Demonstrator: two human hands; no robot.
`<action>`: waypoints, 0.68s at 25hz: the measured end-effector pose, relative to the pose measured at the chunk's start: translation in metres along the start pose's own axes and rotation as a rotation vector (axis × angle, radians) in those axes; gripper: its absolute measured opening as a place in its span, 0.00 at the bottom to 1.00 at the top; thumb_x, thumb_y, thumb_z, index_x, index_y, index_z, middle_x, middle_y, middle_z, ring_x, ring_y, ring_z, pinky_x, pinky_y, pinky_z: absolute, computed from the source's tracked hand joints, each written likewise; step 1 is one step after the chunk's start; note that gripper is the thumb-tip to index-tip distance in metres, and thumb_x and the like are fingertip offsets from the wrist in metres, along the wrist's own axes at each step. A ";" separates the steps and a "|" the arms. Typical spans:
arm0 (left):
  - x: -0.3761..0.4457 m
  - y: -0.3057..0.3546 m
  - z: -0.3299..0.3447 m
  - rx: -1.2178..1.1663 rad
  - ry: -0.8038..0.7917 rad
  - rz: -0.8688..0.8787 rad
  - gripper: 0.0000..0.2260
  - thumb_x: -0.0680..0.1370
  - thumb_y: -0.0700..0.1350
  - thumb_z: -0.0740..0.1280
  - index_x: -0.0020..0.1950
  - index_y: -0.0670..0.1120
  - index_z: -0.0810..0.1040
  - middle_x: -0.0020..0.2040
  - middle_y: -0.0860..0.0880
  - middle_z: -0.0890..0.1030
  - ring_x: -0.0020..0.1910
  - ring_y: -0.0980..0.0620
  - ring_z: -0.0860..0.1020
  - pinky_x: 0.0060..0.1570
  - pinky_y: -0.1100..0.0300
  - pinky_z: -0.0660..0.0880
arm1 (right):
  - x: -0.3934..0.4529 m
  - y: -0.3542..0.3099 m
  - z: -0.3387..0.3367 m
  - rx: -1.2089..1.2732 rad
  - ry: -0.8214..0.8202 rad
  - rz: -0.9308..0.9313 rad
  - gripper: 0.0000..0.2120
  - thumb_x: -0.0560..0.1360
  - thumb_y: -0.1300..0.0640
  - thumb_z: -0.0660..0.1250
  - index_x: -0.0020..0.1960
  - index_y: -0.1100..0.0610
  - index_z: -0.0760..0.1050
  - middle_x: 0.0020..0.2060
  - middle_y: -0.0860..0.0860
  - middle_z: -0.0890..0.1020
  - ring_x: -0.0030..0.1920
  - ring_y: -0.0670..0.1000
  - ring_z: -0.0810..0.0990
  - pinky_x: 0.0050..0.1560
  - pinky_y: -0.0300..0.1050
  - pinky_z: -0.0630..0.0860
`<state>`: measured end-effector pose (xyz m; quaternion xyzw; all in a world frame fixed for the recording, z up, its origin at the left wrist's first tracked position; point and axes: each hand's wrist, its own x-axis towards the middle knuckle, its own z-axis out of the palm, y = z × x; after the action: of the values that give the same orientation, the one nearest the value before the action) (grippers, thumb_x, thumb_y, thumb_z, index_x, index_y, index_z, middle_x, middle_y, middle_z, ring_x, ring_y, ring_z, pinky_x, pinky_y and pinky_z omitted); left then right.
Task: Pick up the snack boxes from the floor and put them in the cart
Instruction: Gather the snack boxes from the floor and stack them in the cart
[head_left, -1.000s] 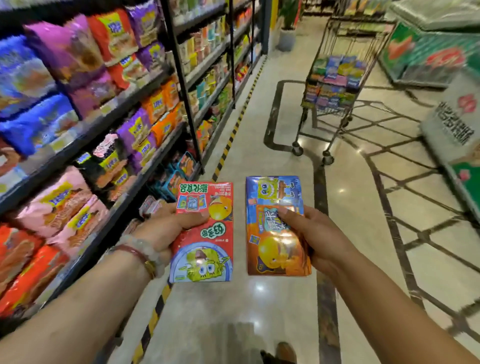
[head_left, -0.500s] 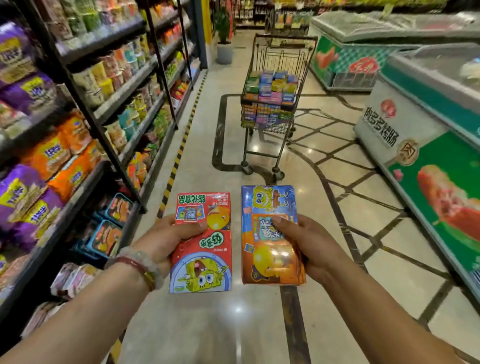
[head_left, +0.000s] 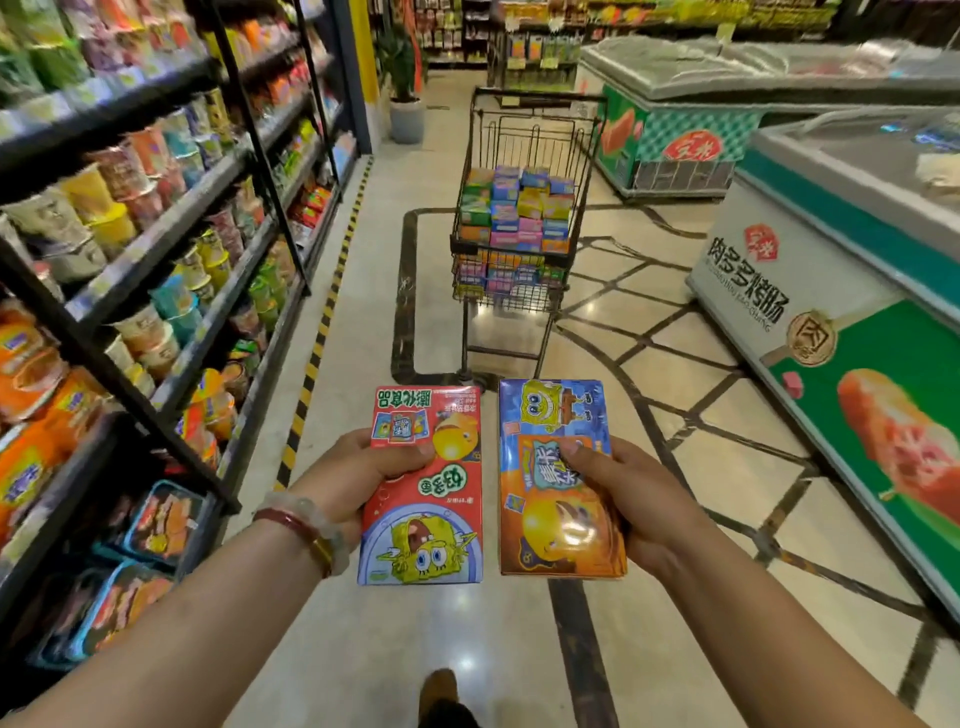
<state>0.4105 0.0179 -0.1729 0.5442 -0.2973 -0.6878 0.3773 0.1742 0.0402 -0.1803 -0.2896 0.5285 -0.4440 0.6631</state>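
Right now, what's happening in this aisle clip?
A person is in a shop aisle carrying two snack boxes toward a cart. The left hand grips a red box, the right hand grips a blue and orange box, both held out in front at about the same height. The wire cart stands ahead on the tiled floor, already stacked with colourful boxes. Neither held box is in it yet. Snack shelves line the left, chest freezers the right.
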 end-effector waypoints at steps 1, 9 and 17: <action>0.021 0.016 -0.003 0.014 -0.014 -0.003 0.21 0.61 0.41 0.73 0.53 0.39 0.78 0.43 0.39 0.84 0.35 0.43 0.83 0.34 0.50 0.81 | 0.019 -0.008 0.005 0.012 0.021 -0.002 0.21 0.68 0.55 0.71 0.58 0.62 0.76 0.47 0.58 0.85 0.45 0.58 0.85 0.45 0.52 0.82; 0.153 0.113 -0.012 0.102 -0.060 -0.047 0.16 0.65 0.40 0.73 0.51 0.41 0.78 0.40 0.41 0.85 0.32 0.45 0.83 0.30 0.53 0.81 | 0.133 -0.059 0.033 0.104 0.105 0.005 0.23 0.66 0.56 0.70 0.59 0.63 0.76 0.49 0.60 0.84 0.45 0.58 0.84 0.46 0.53 0.82; 0.287 0.163 0.017 0.157 -0.090 -0.134 0.19 0.64 0.41 0.74 0.53 0.40 0.78 0.43 0.39 0.84 0.34 0.43 0.83 0.34 0.50 0.81 | 0.255 -0.107 0.001 0.119 0.169 0.043 0.17 0.72 0.56 0.69 0.59 0.62 0.76 0.49 0.60 0.84 0.47 0.59 0.84 0.48 0.53 0.81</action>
<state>0.3904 -0.3116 -0.1863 0.5592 -0.3298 -0.7099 0.2730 0.1567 -0.2354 -0.2017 -0.1998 0.5614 -0.4832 0.6414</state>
